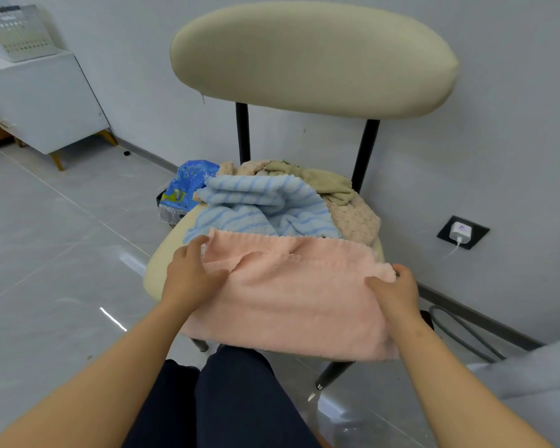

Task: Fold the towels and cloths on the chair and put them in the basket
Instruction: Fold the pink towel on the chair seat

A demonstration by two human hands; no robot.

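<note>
Left fingers (197,246) curl over the far-left corner of the pink towel (288,305), thumb on top, so left hand (189,274) is gripping it. Right hand (393,291) pinches the right edge, thumb over, fingers behind the edge. Forearms angle in from the bottom corners. Towel is spread flat across the front of the chair (156,273) seat, near edge hanging over. Behind it: blue striped towel (262,215) and beige cloths (353,215), bunched. Basket (17,30) sits on white cabinet (46,101), far left, well apart.
</note>
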